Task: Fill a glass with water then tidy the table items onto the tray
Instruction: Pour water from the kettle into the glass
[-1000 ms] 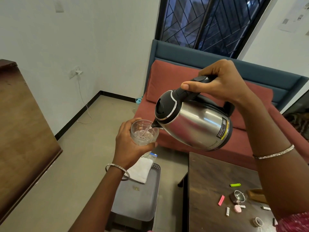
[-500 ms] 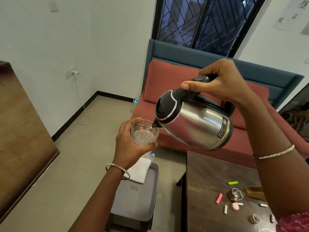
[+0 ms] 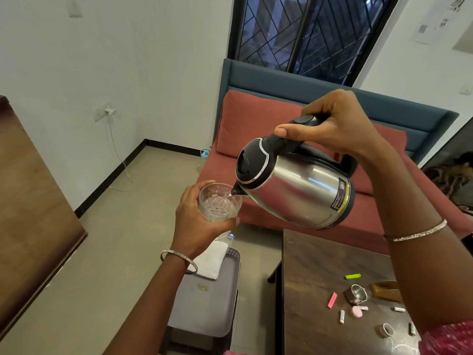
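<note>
My left hand (image 3: pixel 197 226) grips a clear cut glass (image 3: pixel 219 202) from below, held in the air above the floor. My right hand (image 3: pixel 332 126) holds the black handle of a steel electric kettle (image 3: pixel 302 190), tilted with its spout over the glass rim. A thin stream of water runs into the glass. Below the glass a grey tray (image 3: pixel 204 308) sits on a dark stool, with a folded white cloth (image 3: pixel 211 261) on its far end. Small items lie on the dark wooden table (image 3: pixel 312 272): a green eraser (image 3: pixel 352 276), a pink eraser (image 3: pixel 332 300), a small steel cup (image 3: pixel 355 294).
A red and blue sofa (image 3: pixel 256 129) stands behind the table under a barred window. A wooden cabinet (image 3: pixel 30 201) fills the left edge. A white cable hangs from a wall socket (image 3: pixel 106 111) to the floor. More small bits and a tape roll (image 3: pixel 386 329) lie at the table's near right.
The hands, glass and kettle keep the same pose while water keeps pouring. The view has shifted slightly.
</note>
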